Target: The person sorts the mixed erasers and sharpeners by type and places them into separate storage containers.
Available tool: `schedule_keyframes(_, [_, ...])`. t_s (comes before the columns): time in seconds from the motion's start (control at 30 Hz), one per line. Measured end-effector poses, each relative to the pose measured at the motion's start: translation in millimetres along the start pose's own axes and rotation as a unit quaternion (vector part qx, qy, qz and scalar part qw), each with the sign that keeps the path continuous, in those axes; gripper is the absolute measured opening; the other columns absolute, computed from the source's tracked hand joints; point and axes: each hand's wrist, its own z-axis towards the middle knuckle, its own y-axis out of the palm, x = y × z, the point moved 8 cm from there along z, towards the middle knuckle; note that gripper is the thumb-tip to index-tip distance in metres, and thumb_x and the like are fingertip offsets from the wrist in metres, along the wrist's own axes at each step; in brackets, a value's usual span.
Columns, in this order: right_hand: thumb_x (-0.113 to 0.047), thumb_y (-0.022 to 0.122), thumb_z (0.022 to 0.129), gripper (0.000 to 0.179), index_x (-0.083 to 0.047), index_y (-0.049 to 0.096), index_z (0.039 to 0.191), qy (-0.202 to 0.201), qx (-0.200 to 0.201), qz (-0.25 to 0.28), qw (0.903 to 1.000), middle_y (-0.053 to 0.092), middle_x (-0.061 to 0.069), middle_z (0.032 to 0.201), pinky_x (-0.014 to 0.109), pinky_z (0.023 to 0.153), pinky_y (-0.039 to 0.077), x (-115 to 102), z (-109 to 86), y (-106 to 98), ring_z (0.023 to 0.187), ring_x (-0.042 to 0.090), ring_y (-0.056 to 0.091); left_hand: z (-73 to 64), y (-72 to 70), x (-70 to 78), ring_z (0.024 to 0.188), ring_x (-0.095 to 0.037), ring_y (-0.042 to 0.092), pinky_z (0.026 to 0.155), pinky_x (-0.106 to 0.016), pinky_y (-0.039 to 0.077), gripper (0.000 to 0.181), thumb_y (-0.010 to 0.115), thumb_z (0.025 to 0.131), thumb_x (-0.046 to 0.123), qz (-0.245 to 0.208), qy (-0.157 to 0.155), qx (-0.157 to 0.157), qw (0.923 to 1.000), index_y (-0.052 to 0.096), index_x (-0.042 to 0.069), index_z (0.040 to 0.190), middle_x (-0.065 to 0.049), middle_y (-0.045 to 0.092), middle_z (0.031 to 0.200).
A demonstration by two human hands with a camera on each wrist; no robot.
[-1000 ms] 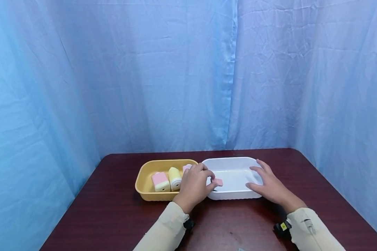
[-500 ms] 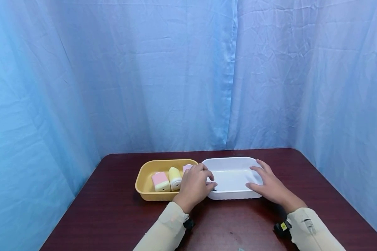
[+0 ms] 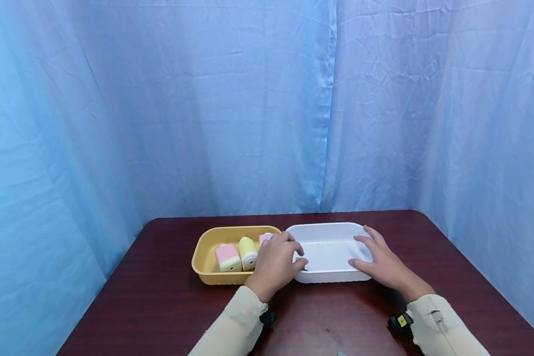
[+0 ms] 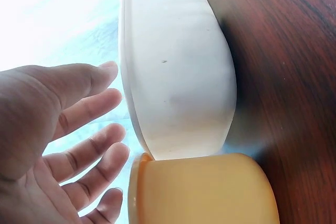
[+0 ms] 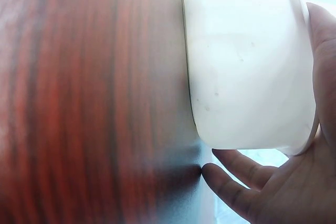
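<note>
My left hand hangs over the left end of the white bin, fingers loosely bent, thumb apart from the fingertips. In the left wrist view nothing lies between its fingers. Around the bin's right end is my right hand, fingers spread, thumb reaching over the rim; the right wrist view has fingers beyond the bin's end wall. A small dark mark shows in the bin beside the left thumb. The left hand partly hides the bin's left end.
Touching the white bin on its left is a yellow bin. It holds a pink-and-cream block with a small hole, a yellow-and-white pencil-shaped piece, and another pink piece partly hidden. Blue curtains surround the dark table.
A second ago the left hand pinched a small flat pink piece over the white bin; it let go, and the piece is out of sight. Both hands have otherwise stayed in place.
</note>
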Motion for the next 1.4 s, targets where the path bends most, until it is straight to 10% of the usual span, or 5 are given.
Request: schedule_keyframes(1.4, [-0.05,0.074,0.091,0.079,-0.005,0.047,0.151,-0.001,0.001,0.002,1.0,0.011,0.021,0.17,0.072,0.11,0.034,3.1,-0.5,-0.1,0.148,0.047,0.028,-38.0,-6.2,58.3,0.088,-0.011,0.058,0.074,-0.03,0.044,0.022,0.081,0.086,0.051,0.032,0.123,-0.066,0.9897,0.081,0.031,0.096,0.009,0.066,0.1])
